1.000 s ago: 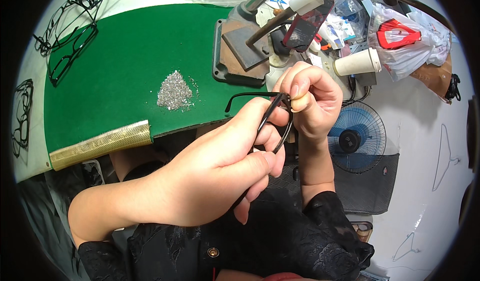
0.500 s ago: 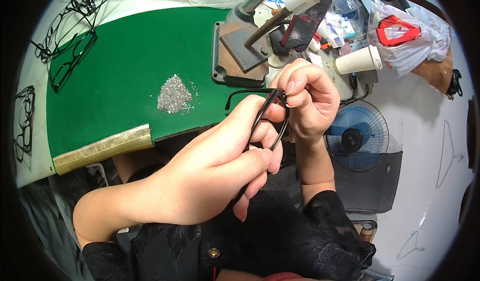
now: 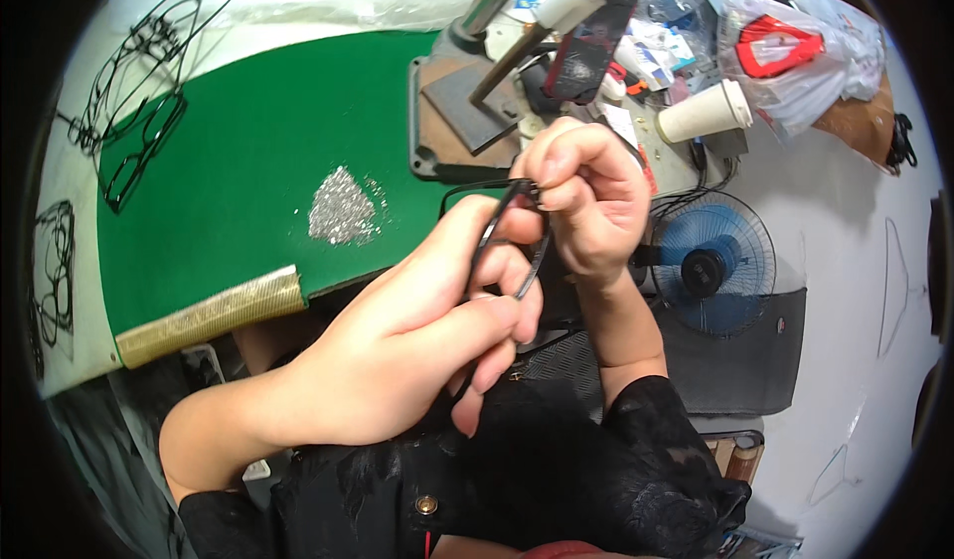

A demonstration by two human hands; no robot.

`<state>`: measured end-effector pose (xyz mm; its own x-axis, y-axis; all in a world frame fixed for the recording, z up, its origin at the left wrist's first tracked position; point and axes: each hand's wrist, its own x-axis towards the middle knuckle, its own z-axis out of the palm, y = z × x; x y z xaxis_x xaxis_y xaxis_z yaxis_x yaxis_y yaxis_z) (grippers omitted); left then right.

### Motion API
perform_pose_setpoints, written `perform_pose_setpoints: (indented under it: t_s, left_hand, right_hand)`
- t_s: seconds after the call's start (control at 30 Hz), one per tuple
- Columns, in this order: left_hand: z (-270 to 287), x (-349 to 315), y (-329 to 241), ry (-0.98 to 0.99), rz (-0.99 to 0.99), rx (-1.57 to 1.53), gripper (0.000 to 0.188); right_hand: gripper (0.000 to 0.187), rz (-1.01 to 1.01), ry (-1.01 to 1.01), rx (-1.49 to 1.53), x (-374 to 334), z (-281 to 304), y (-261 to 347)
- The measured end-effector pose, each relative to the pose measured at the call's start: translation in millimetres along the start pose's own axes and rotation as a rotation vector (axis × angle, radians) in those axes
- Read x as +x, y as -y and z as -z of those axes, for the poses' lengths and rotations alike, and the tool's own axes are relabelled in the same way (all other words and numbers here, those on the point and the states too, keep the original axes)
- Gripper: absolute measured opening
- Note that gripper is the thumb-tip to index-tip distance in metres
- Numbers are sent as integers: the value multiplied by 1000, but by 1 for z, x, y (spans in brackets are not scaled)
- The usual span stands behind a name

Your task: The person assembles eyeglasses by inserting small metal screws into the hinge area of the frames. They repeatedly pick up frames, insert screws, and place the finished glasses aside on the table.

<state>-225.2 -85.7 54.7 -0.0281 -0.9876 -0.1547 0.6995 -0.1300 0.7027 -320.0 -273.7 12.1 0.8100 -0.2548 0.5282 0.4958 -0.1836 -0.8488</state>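
My left hand (image 3: 397, 355) is wrapped round a black eyeglass frame (image 3: 487, 236), its thumb and fingers closed on the rims in front of my chest. One temple sticks out leftward past the knuckles, over the mat's edge. At the frame's hinge corner, my right hand (image 3: 601, 201) makes a pinch with thumb and forefinger. Whatever lies between those fingertips is too small and covered to name. Left of both hands, a heap of tiny silvery metal pieces (image 3: 341, 208) lies on the green mat (image 3: 229, 122).
A heavy metal press stand (image 3: 462, 117) rises beyond my hands. More black eyeglass frames (image 3: 149, 142) lie at the far left. A gold patterned strip (image 3: 214, 316) lines the mat's near edge. To the right are a white cup (image 3: 704, 114), a phone (image 3: 593, 47), plastic bags and a fan (image 3: 711, 266).
Both hands and the eyeglass frame have shifted slightly left in the picture, while the whole view has tilted a little. The grip of each hand looks the same.
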Motion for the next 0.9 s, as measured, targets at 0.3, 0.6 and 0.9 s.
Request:
perform_pose_setpoints:
  t_s: [0.3,0.6,0.9]
  left_hand:
    - [-5,2,-2,-114,-81,-28,50]
    - [-3,3,-5,-109,-117,-44,49]
    - [2,4,-4,-90,-114,-16,50]
  right_hand:
    - [22,240,-168,-459,0,-12,5]
    - [65,498,-116,-892,-5,-11,0]
    - [65,388,-138,-862,-9,-16,1]
